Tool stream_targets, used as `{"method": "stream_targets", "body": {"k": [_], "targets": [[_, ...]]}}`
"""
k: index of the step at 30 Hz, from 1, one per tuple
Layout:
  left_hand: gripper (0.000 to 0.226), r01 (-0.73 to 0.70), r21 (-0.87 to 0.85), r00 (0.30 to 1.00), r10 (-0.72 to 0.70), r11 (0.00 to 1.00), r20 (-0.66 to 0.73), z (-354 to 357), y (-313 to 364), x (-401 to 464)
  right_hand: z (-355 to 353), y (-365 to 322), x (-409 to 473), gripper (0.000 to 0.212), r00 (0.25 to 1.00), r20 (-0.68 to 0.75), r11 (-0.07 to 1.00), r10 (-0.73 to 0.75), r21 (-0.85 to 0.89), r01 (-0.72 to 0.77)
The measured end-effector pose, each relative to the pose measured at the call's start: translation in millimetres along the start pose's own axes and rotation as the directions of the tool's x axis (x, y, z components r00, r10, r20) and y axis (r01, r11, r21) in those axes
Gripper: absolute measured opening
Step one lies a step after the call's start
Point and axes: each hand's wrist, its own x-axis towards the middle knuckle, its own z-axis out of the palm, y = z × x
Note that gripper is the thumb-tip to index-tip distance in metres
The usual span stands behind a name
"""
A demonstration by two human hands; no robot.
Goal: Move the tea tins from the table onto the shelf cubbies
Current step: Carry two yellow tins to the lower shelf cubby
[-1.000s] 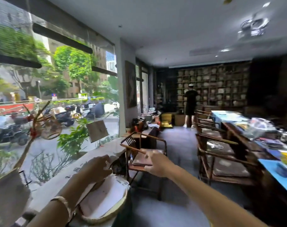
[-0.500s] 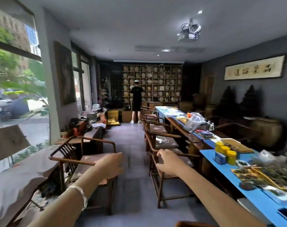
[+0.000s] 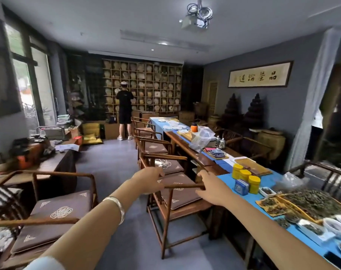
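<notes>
Both hands extend forward, holding nothing: left hand (image 3: pixel 149 181) loosely curled, right hand (image 3: pixel 214 189) open. Three yellow tea tins (image 3: pixel 245 178) stand on the blue worktop (image 3: pixel 267 181) beside a blue tin (image 3: pixel 241 187). The shelf cubbies (image 3: pixel 146 88) line the far wall.

Open floor (image 3: pixel 109 172) runs clear to the shelf (image 3: pixel 142 88); chairs (image 3: pixel 173 191) line the surface (image 3: pixel 243 193) edge, blocking reach toward the tins (image 3: pixel 245 177).
</notes>
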Motion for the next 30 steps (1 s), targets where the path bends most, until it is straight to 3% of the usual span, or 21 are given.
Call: {"method": "stream_targets", "body": {"k": [7,12,14,17,30], "targets": [[0.047,-0.204,0.066,0.978,0.201,0.977,0.059,12,-29,201,27,65,139,0.053,0.984,-0.013,0.984,0.177,0.006,-0.177],[0.043,-0.324,0.049,0.942,0.318,0.945,0.108,32,-29,327,33,131,203,0.062,0.945,-0.030,0.946,0.325,-0.005,-0.325],[0.042,-0.378,0.021,0.915,0.370,0.926,0.159,46,-19,360,37,161,216,0.068,0.929,-0.017,0.929,0.369,-0.014,-0.369],[0.045,-0.434,-0.010,0.876,0.424,0.901,0.231,77,-4,410,44,209,239,0.062,0.911,-0.019,0.911,0.412,-0.006,-0.412],[0.049,-0.559,-0.065,0.764,0.544,0.826,0.347,191,97,674,54,416,356,0.050,0.785,0.003,0.785,0.620,0.025,-0.620]]}}
